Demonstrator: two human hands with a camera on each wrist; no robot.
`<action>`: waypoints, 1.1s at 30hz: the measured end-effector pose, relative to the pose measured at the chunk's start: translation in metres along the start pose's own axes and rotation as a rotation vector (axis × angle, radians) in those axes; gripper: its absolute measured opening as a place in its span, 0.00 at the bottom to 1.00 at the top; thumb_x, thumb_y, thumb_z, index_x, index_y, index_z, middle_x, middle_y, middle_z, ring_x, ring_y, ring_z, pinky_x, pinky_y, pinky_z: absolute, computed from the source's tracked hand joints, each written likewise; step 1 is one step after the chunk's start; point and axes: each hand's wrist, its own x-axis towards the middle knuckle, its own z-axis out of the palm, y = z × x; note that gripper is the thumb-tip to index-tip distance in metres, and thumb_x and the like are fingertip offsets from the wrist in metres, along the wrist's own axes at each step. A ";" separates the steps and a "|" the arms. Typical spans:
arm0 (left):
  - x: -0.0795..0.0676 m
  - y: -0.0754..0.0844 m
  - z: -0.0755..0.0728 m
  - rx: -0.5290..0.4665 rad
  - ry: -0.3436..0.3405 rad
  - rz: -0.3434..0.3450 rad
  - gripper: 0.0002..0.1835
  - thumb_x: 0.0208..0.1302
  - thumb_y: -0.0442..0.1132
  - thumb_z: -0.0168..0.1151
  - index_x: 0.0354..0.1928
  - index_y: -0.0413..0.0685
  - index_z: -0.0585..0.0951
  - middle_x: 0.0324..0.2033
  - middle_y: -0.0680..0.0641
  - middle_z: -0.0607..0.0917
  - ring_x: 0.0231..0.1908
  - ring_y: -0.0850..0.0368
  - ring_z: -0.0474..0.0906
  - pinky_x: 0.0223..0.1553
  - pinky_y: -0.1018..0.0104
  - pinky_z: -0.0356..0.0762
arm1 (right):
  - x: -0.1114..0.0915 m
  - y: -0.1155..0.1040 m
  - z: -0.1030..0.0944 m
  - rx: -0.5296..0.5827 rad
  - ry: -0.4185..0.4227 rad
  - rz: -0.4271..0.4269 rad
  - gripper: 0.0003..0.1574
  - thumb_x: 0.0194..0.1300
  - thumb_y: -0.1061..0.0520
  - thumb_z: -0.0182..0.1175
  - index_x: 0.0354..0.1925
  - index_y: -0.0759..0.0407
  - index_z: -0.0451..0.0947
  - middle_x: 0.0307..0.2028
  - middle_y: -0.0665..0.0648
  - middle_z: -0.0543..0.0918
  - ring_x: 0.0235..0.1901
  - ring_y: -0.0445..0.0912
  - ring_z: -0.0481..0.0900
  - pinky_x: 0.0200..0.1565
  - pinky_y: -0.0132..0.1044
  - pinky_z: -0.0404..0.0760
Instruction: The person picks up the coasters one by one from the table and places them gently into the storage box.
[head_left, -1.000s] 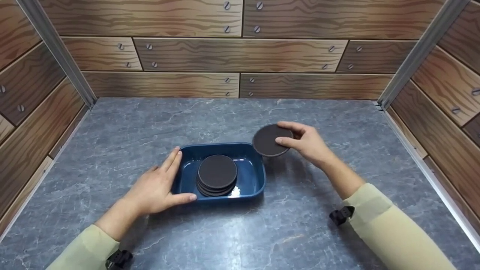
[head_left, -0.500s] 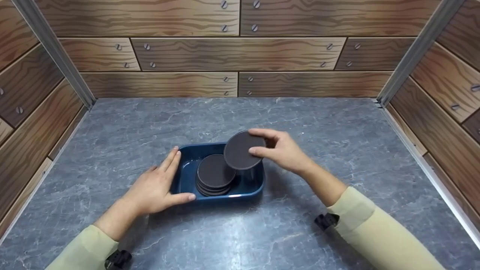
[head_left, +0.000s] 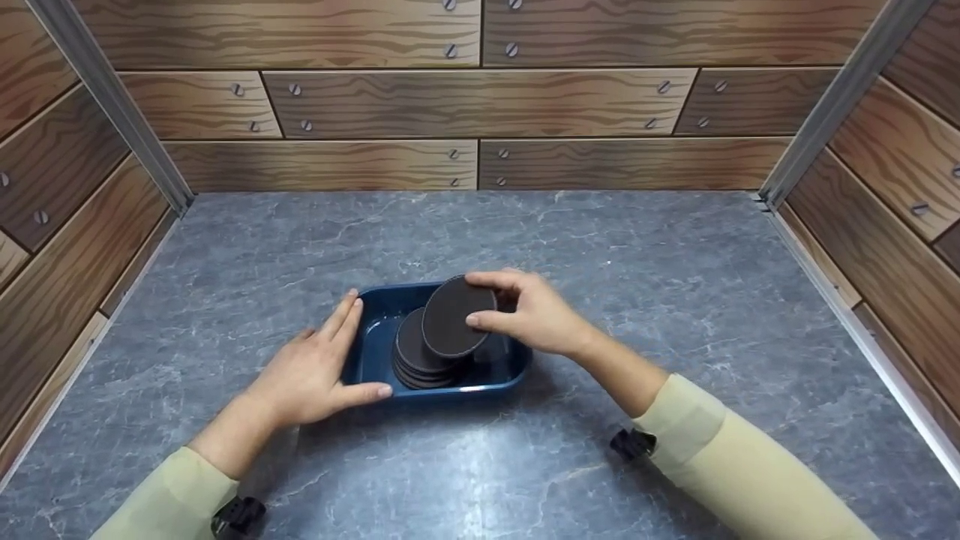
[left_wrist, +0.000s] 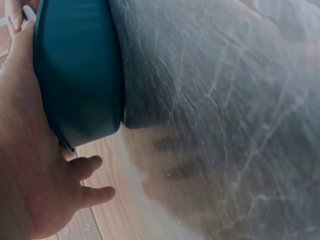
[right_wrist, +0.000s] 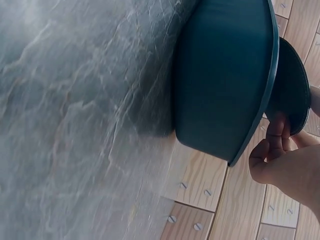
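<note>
A blue rectangular baking dish (head_left: 450, 394) sits mid-table, with a stack of round dark coasters (head_left: 409, 346) inside it. My left hand (head_left: 306, 375) rests against the dish's left end, its fingers straight along that side and the thumb on the near rim. In the left wrist view, the dish's outer wall (left_wrist: 80, 70) stands beside the palm. My right hand (head_left: 544, 315) pinches another dark coaster (head_left: 453, 318) between thumb and fingers, tilted over the right part of the stack. The right wrist view has this coaster (right_wrist: 294, 82) above the dish rim.
The grey marble-patterned tabletop (head_left: 675, 255) extends around the dish. Wood-patterned panels (head_left: 480, 105) enclose it at the back and sides, with metal posts (head_left: 817, 127) at the rear corners. Each wrist carries a small black device (head_left: 634, 444).
My right hand has carried the coaster left, from beyond the dish's far right corner to over the stack. My left hand has stayed at the dish's left end.
</note>
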 end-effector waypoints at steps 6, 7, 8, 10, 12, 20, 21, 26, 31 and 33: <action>0.001 0.001 -0.001 -0.004 -0.008 -0.005 0.68 0.62 0.79 0.61 0.86 0.40 0.45 0.85 0.42 0.42 0.72 0.32 0.68 0.71 0.31 0.64 | 0.004 0.001 0.009 -0.106 -0.012 -0.003 0.37 0.65 0.53 0.76 0.69 0.62 0.80 0.60 0.60 0.83 0.51 0.49 0.82 0.57 0.44 0.80; 0.001 0.001 -0.001 -0.004 -0.007 -0.006 0.68 0.62 0.79 0.61 0.86 0.40 0.46 0.85 0.42 0.42 0.72 0.32 0.68 0.71 0.31 0.64 | 0.004 0.001 0.010 -0.119 -0.012 -0.003 0.37 0.65 0.53 0.76 0.69 0.62 0.80 0.60 0.60 0.84 0.51 0.49 0.82 0.57 0.45 0.80; 0.001 0.001 -0.001 -0.005 -0.006 -0.007 0.68 0.62 0.79 0.61 0.86 0.40 0.45 0.85 0.42 0.42 0.72 0.32 0.68 0.71 0.31 0.64 | 0.004 0.001 0.012 -0.131 -0.012 -0.003 0.37 0.65 0.53 0.76 0.69 0.62 0.80 0.59 0.60 0.84 0.51 0.50 0.81 0.58 0.46 0.80; 0.001 0.001 -0.001 -0.008 -0.002 -0.005 0.68 0.62 0.79 0.61 0.86 0.40 0.46 0.85 0.41 0.43 0.73 0.33 0.68 0.71 0.31 0.64 | 0.005 0.001 0.014 -0.158 -0.011 -0.005 0.37 0.64 0.52 0.77 0.68 0.62 0.80 0.59 0.60 0.84 0.51 0.50 0.82 0.58 0.48 0.80; 0.001 0.001 0.000 -0.009 -0.003 -0.003 0.68 0.62 0.80 0.60 0.86 0.40 0.45 0.85 0.40 0.43 0.73 0.33 0.68 0.70 0.30 0.64 | 0.005 0.001 0.016 -0.193 -0.017 -0.007 0.37 0.64 0.51 0.77 0.68 0.62 0.81 0.57 0.60 0.85 0.51 0.50 0.81 0.58 0.50 0.80; 0.002 0.001 0.000 0.002 0.009 0.009 0.68 0.62 0.80 0.60 0.85 0.39 0.45 0.85 0.40 0.43 0.73 0.33 0.68 0.70 0.30 0.64 | 0.005 0.002 0.023 -0.432 -0.048 -0.049 0.39 0.66 0.44 0.75 0.69 0.60 0.80 0.49 0.57 0.85 0.47 0.50 0.80 0.53 0.50 0.79; 0.002 0.001 -0.001 0.003 0.008 0.009 0.68 0.62 0.80 0.60 0.85 0.39 0.45 0.85 0.41 0.42 0.73 0.33 0.68 0.70 0.30 0.64 | 0.006 0.002 0.024 -0.458 -0.057 -0.054 0.40 0.67 0.43 0.74 0.69 0.60 0.80 0.49 0.58 0.85 0.47 0.51 0.80 0.53 0.51 0.80; 0.001 0.001 -0.002 0.004 0.000 0.000 0.69 0.61 0.81 0.59 0.85 0.39 0.45 0.85 0.41 0.42 0.73 0.33 0.68 0.70 0.30 0.64 | 0.008 0.006 0.027 -0.536 -0.113 -0.043 0.43 0.68 0.41 0.74 0.72 0.59 0.77 0.51 0.60 0.84 0.49 0.53 0.81 0.54 0.51 0.81; 0.001 0.001 -0.002 0.005 0.004 0.001 0.68 0.61 0.82 0.58 0.86 0.40 0.45 0.85 0.41 0.42 0.74 0.35 0.67 0.71 0.30 0.63 | 0.009 0.005 0.030 -0.602 -0.150 -0.014 0.44 0.68 0.39 0.72 0.73 0.57 0.76 0.54 0.60 0.84 0.53 0.54 0.82 0.62 0.57 0.76; 0.001 0.001 -0.002 0.006 0.004 0.002 0.69 0.61 0.82 0.58 0.86 0.40 0.45 0.85 0.41 0.42 0.74 0.35 0.66 0.71 0.31 0.63 | 0.010 0.005 0.031 -0.627 -0.165 -0.007 0.44 0.69 0.38 0.72 0.74 0.57 0.76 0.55 0.61 0.85 0.56 0.55 0.82 0.64 0.58 0.73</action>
